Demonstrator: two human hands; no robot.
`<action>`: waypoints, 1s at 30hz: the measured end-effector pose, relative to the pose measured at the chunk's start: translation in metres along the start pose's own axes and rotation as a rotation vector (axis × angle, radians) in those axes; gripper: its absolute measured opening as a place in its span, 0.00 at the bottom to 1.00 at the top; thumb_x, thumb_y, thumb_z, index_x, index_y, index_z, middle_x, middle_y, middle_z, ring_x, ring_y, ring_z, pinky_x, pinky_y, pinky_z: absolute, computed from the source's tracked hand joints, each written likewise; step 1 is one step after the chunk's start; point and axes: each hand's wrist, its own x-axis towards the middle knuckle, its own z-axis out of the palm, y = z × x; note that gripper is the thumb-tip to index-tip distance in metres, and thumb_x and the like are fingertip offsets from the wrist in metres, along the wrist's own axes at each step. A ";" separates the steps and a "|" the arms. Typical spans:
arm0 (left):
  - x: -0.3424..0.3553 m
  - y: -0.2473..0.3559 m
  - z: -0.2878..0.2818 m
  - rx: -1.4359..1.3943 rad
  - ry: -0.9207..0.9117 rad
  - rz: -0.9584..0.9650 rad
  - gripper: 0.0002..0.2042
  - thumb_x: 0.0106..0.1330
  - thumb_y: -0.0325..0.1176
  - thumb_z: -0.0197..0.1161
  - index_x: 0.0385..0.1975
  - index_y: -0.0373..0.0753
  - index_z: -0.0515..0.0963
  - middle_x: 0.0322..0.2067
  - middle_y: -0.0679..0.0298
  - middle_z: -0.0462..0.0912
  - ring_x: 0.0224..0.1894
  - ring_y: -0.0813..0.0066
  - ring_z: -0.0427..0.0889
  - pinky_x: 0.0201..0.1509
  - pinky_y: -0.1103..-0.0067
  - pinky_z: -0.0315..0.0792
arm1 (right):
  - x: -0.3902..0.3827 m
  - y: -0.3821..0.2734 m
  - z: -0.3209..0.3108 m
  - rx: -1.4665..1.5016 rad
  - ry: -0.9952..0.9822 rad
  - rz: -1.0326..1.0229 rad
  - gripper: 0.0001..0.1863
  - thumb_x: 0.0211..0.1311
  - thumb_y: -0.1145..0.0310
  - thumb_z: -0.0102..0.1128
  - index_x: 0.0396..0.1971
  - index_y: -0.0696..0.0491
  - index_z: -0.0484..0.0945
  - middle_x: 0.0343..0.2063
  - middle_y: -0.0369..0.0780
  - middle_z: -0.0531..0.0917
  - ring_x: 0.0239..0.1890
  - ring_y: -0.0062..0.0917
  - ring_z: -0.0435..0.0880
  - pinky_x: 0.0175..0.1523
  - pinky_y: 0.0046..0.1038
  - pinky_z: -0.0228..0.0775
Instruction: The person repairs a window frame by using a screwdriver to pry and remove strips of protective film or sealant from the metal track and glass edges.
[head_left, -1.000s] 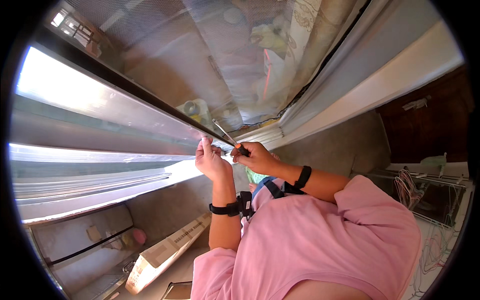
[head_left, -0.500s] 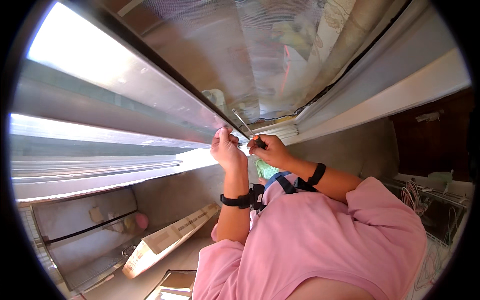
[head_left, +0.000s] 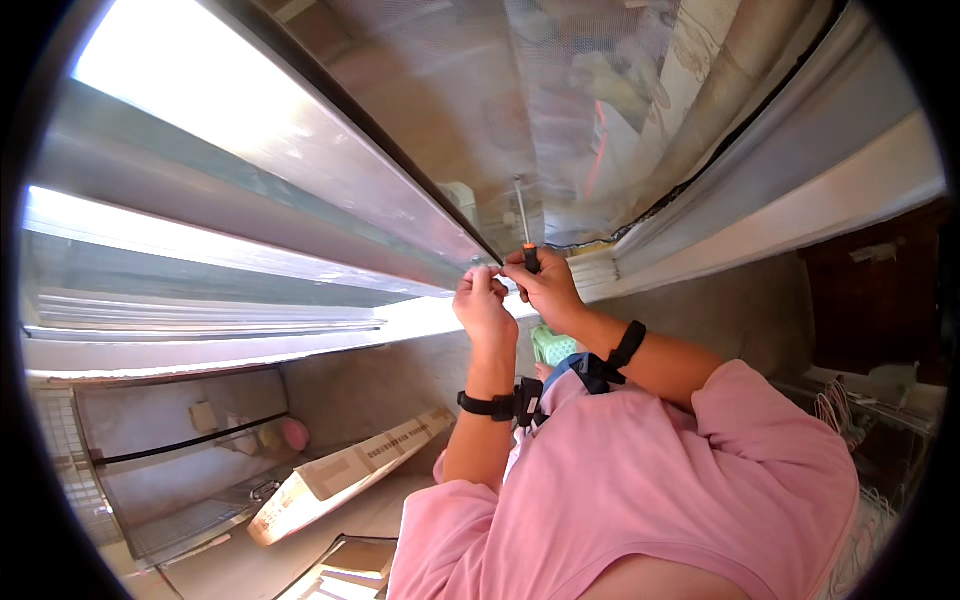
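My right hand (head_left: 550,290) is closed on a screwdriver (head_left: 528,252) with a black and orange handle. Its metal shaft points up and away, in front of the window glass (head_left: 440,90), and the tip touches no screw that I can see. Close beside it, my left hand (head_left: 487,305) is pinched at the lower end of the silver sash frame (head_left: 400,215). Whatever sits between those fingertips is too small to make out. The fingertips of both hands nearly meet.
On the right runs a white window frame (head_left: 780,225). Below left are a wire rack (head_left: 100,470) and a long cardboard box (head_left: 345,470), with another open box (head_left: 350,565) nearer me. A green plastic stool (head_left: 553,345) stands beneath my hands. Wire hangers (head_left: 840,410) hang at the right.
The screwdriver has turned in my right hand's grip and now points more steeply upward. Both hands have come closer together, and the whole view has shifted slightly.
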 end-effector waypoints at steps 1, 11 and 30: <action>-0.003 -0.001 0.000 0.000 -0.005 0.005 0.03 0.66 0.26 0.57 0.32 0.34 0.74 0.27 0.64 0.78 0.22 0.84 0.70 0.25 0.86 0.65 | 0.002 -0.002 0.001 0.036 0.059 0.001 0.07 0.58 0.71 0.64 0.33 0.57 0.78 0.20 0.31 0.77 0.20 0.11 0.70 0.24 0.18 0.60; 0.003 0.008 -0.004 0.169 0.055 0.150 0.13 0.63 0.35 0.66 0.23 0.31 0.79 0.14 0.68 0.72 0.17 0.83 0.67 0.21 0.83 0.60 | 0.017 -0.002 0.029 0.195 0.190 -0.040 0.14 0.49 0.74 0.71 0.30 0.53 0.71 0.21 0.30 0.72 0.22 0.12 0.69 0.27 0.20 0.63; 0.006 0.004 0.014 0.104 0.095 0.129 0.09 0.62 0.30 0.58 0.27 0.30 0.78 0.16 0.66 0.75 0.14 0.80 0.72 0.15 0.80 0.64 | 0.021 -0.005 0.037 0.324 0.260 0.142 0.13 0.52 0.78 0.68 0.29 0.51 0.71 0.16 0.34 0.73 0.14 0.21 0.72 0.16 0.23 0.60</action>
